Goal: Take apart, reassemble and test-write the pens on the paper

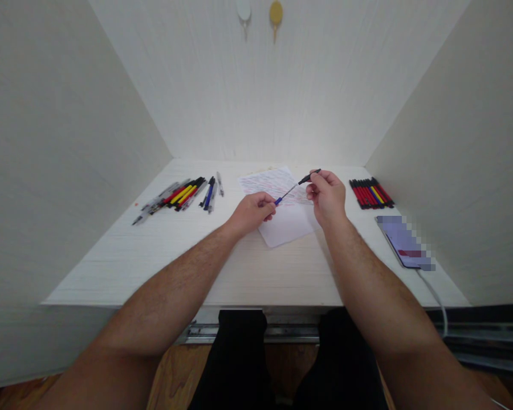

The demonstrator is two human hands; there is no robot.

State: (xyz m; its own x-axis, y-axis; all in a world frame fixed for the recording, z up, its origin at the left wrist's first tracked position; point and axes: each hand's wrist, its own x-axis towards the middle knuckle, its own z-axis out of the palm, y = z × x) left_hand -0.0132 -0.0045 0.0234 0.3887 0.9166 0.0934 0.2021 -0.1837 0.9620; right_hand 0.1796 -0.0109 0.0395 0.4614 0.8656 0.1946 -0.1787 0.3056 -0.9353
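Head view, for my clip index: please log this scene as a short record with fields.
Left hand: holds blue pen piece
Right hand: holds black pen piece
Between hands: thin refill
Beneath hands: scribbled paper
Table's left: loose pen pile, mixed colours
Table's right: neat pen row, mostly red; phone with cable

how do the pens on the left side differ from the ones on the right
The left pens lie loosely scattered and partly overlapping, while the right pens sit side by side in a neat row. The left pens include several clear ones; the right pens are mostly red. Both groups include red, yellow and blue.
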